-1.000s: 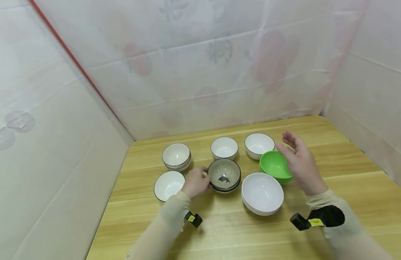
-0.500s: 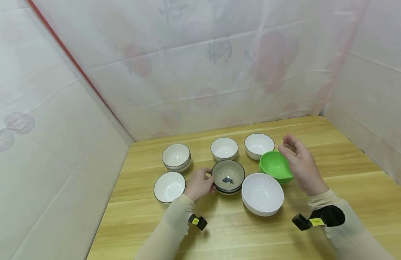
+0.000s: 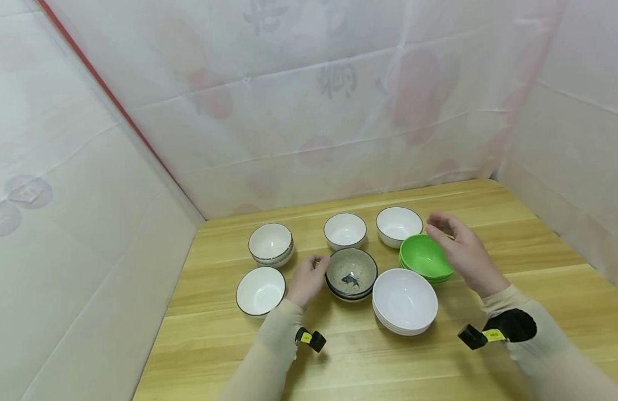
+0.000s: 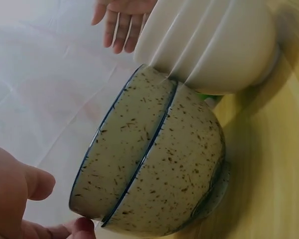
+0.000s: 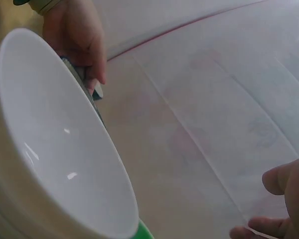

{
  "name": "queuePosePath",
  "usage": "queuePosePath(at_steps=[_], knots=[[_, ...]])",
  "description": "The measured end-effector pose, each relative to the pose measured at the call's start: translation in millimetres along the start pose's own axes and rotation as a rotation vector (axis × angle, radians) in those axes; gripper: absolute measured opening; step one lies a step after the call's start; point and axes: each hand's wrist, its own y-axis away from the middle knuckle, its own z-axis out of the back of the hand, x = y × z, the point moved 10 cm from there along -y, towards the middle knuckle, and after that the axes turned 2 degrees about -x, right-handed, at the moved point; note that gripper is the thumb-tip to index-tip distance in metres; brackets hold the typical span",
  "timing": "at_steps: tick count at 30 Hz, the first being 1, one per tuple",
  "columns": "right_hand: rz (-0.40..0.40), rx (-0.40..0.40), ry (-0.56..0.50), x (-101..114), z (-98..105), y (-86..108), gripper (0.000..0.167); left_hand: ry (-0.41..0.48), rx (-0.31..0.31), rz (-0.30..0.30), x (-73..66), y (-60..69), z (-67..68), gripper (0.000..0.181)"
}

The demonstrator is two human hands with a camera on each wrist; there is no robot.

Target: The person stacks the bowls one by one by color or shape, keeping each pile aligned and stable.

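Observation:
A stack of two speckled grey bowls [image 3: 351, 272], dark-rimmed with a fish drawn inside, stands mid-table. Beside its left edge is my left hand [image 3: 307, 280]. In the left wrist view the thumb [image 4: 37, 183] is apart from the rim, while a fingertip lies by the lower edge of the upper bowl; whether it touches, I cannot tell. My right hand [image 3: 466, 253] hovers at the right of the green bowls [image 3: 425, 255], its fingers loosely bent and holding nothing. Close to the grey stack's right is a stack of several plain white bowls [image 3: 405, 299].
Two white bowls with dark rims, one at the back middle [image 3: 345, 230] and one further right [image 3: 399, 225], stand behind. At left are a patterned white stack [image 3: 271, 243] and a dark-rimmed white bowl [image 3: 261, 291]. Cloth walls [image 3: 309, 111] border the wooden table [image 3: 214, 345].
My left hand pushed the grey stack rightward, up near the plain white stack, then its thumb came off the rim. The right hand has shifted only slightly.

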Motion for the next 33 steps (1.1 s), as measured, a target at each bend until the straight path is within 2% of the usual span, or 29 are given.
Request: queuePosePath(at_steps=[4, 9, 13, 16, 21, 25, 33], knots=[[-0.017, 0.040, 0.078, -2.3, 1.3, -8.5, 0.054, 0.065, -0.011, 0.057, 9.2, -9.8, -2.3, 0.046], [-0.053, 0.124, 0.124, -11.7, 2.3, -23.2, 0.063, 0.216, 0.000, 0.128, 23.8, -21.6, -9.8, 0.042], [-0.093, 0.167, 0.175, -29.9, 8.0, -36.4, 0.066, 0.352, 0.041, 0.172, 34.6, -29.4, -19.6, 0.039], [-0.141, 0.190, 0.223, -48.5, 14.3, -46.3, 0.071, 0.392, 0.068, 0.191, 38.4, -33.9, -25.1, 0.036], [-0.217, 0.251, 0.252, -75.0, 18.1, -58.2, 0.077, 0.366, 0.084, 0.203, 42.0, -40.6, -30.1, 0.036], [-0.255, 0.324, 0.232, -91.9, 13.2, -62.1, 0.076, 0.351, 0.088, 0.201, 44.4, -43.2, -33.7, 0.049], [-0.321, 0.424, 0.262, -122.3, -1.1, -61.6, 0.073, 0.305, 0.039, 0.236, 52.4, -41.8, -34.2, 0.069]])
